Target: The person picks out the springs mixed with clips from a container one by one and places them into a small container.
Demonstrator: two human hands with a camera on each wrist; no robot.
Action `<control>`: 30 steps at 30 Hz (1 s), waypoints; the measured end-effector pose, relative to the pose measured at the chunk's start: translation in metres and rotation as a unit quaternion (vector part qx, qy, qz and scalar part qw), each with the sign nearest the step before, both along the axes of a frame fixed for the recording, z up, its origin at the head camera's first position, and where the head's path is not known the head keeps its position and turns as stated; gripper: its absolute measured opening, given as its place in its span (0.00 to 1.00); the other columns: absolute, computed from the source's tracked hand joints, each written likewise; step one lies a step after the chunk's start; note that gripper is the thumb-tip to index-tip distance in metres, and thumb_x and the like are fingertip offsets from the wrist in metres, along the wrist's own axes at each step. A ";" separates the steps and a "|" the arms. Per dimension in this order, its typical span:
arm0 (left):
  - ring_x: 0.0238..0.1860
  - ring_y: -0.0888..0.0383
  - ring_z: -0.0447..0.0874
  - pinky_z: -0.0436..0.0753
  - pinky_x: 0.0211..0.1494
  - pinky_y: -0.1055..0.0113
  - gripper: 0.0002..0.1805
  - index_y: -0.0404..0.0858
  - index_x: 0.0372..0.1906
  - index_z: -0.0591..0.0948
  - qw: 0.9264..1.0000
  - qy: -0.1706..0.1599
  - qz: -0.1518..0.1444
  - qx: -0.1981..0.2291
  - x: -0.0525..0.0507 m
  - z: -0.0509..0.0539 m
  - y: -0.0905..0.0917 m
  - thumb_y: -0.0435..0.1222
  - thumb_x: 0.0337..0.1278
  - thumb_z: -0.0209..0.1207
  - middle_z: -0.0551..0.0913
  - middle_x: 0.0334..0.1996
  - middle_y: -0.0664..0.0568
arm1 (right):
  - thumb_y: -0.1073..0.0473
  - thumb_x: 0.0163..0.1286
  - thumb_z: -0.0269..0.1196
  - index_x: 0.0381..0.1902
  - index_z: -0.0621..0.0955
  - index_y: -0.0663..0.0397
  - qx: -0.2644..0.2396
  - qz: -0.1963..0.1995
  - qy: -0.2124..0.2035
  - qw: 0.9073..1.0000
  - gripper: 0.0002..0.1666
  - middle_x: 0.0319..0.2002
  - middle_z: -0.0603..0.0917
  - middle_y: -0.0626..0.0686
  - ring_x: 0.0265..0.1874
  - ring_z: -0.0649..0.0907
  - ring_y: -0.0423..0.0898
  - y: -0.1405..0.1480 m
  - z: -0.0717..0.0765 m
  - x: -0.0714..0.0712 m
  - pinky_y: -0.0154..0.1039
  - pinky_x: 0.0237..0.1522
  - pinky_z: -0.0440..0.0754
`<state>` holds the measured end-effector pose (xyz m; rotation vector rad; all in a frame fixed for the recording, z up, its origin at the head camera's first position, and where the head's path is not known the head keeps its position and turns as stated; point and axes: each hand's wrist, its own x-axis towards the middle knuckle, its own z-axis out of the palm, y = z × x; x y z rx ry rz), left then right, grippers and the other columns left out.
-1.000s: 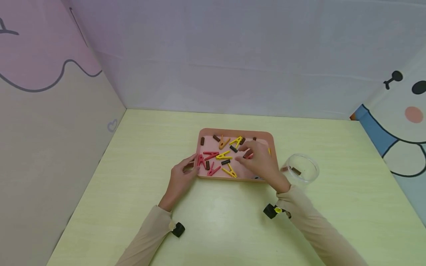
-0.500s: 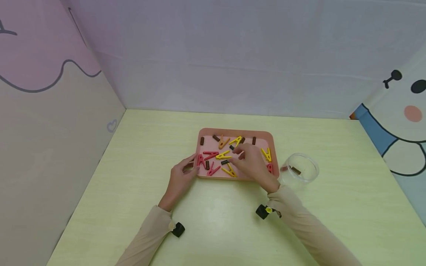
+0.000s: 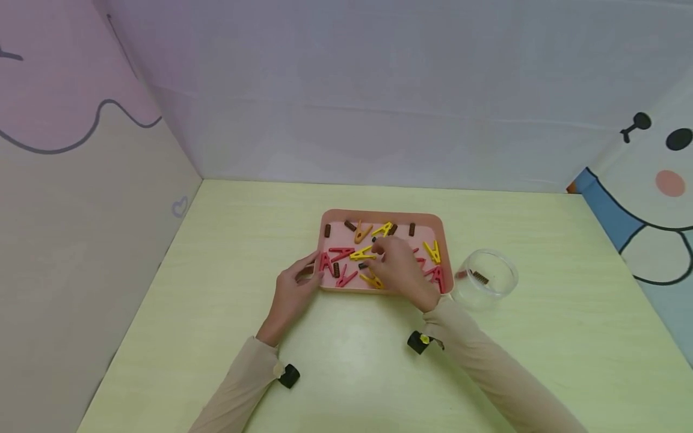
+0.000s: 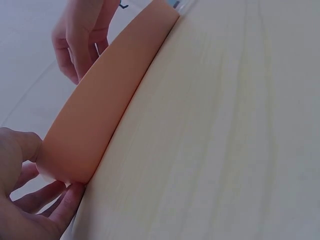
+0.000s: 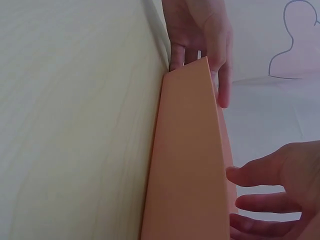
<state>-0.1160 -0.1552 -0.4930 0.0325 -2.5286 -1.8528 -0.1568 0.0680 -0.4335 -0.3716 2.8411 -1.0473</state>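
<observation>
A shallow pink tray [image 3: 428,220] holds several red, yellow and orange V-shaped plastic clips and several small dark coil springs. My left hand [image 3: 293,291] grips the tray's left end, its thumb at the rim and fingers low on the corner, as the left wrist view shows. Over the middle of the tray is my right hand [image 3: 400,267], thumb and fingers apart. A dark spring [image 3: 363,266] lies by its thumb tip, beside a yellow clip [image 3: 361,253]. In the right wrist view the right fingers [image 5: 265,202] dip behind the tray wall [image 5: 187,160], which hides the contents.
Right of the tray stands a clear round container [image 3: 489,273] with a dark spring in it and something reddish-brown at its left side. A pale wooden table [image 3: 346,361] carries everything. Curtain-like walls [image 3: 346,90] close off the back and sides.
My right hand has moved left and slightly toward me across the tray. Red and yellow clips on the right side have come into sight. My left hand has stayed on the tray's end.
</observation>
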 end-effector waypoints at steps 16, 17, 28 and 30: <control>0.52 0.55 0.76 0.80 0.52 0.65 0.25 0.46 0.63 0.75 1.000 0.000 -0.001 -0.006 0.001 0.003 -0.002 0.36 0.59 0.61 0.76 0.56 0.52 | 0.57 0.57 0.70 0.29 0.81 0.61 0.055 0.028 0.024 0.998 0.12 0.23 0.75 0.50 0.24 0.72 0.46 -0.012 -0.008 -0.007 0.35 0.23 0.68; 0.52 0.55 0.76 0.80 0.52 0.65 0.25 0.46 0.63 0.75 1.000 0.002 -0.002 -0.005 0.001 0.003 -0.002 0.36 0.59 0.61 0.77 0.56 0.51 | 0.57 0.57 0.70 0.29 0.81 0.61 0.054 0.027 0.022 0.998 0.12 0.23 0.75 0.51 0.24 0.72 0.46 -0.013 -0.008 -0.007 0.35 0.23 0.68; 0.52 0.55 0.76 0.80 0.51 0.67 0.25 0.47 0.63 0.75 1.000 -0.001 -0.004 0.004 0.000 0.002 -0.003 0.35 0.59 0.62 0.76 0.56 0.53 | 0.57 0.58 0.70 0.24 0.79 0.58 0.066 0.016 0.005 0.998 0.12 0.21 0.75 0.51 0.21 0.71 0.45 -0.016 -0.009 -0.010 0.34 0.21 0.66; 0.52 0.55 0.76 0.80 0.51 0.67 0.26 0.47 0.63 0.75 1.000 0.001 -0.007 0.007 0.000 0.002 -0.003 0.35 0.59 0.62 0.76 0.56 0.52 | 0.57 0.58 0.70 0.23 0.78 0.58 0.070 0.016 0.003 0.997 0.13 0.18 0.74 0.50 0.20 0.70 0.45 -0.016 -0.011 -0.010 0.34 0.20 0.64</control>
